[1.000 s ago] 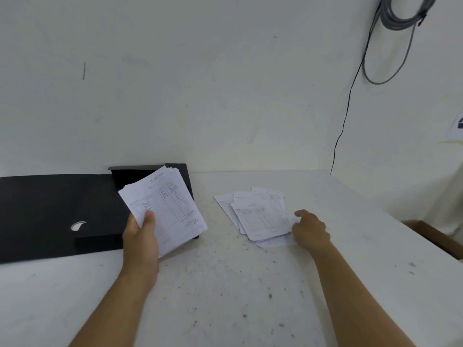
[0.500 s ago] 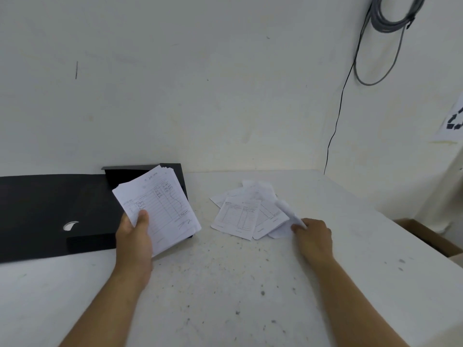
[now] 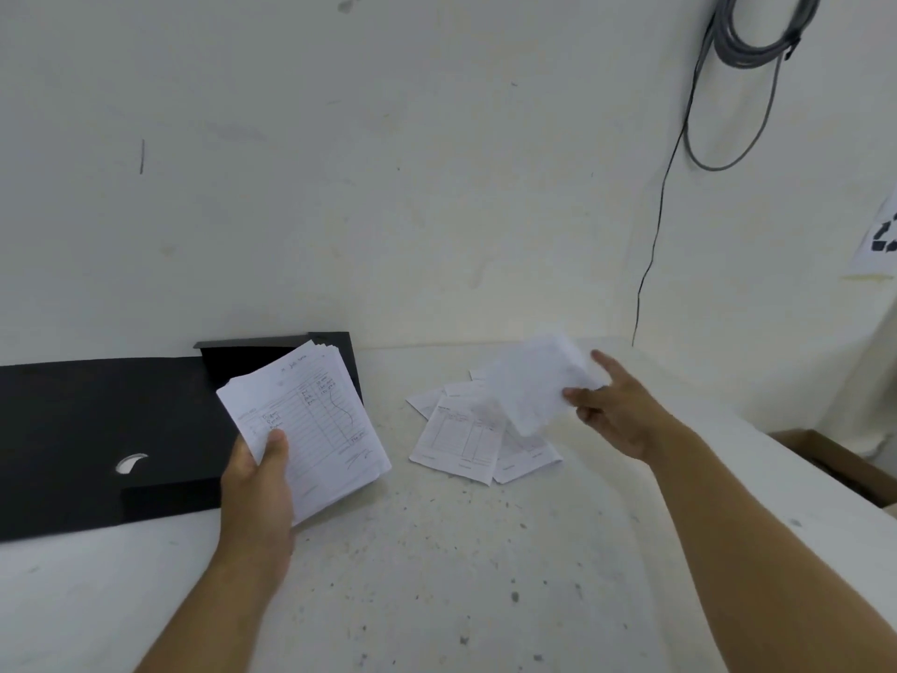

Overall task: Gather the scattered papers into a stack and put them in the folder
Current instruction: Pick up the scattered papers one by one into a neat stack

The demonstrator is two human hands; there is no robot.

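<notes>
My left hand (image 3: pixel 257 483) grips a stack of lined, handwritten papers (image 3: pixel 310 425) by its lower left corner, thumb on top, held above the right edge of the black folder (image 3: pixel 97 429). The folder lies open on the white table at the left, one flap raised against the wall. My right hand (image 3: pixel 616 410) pinches a single white sheet (image 3: pixel 539 381), blurred, lifted above the table. Below it several loose printed papers (image 3: pixel 466 439) lie overlapping on the table.
The white table (image 3: pixel 437 575) is speckled with dark spots and ends at the right, where a brown cardboard box (image 3: pixel 844 468) stands below. A coiled grey cable (image 3: pixel 747 36) hangs on the wall, with a thin black wire running down to the table corner.
My right hand has picked one sheet off the loose pile and raised it up and to the right. The left hand keeps holding its stack in much the same place.
</notes>
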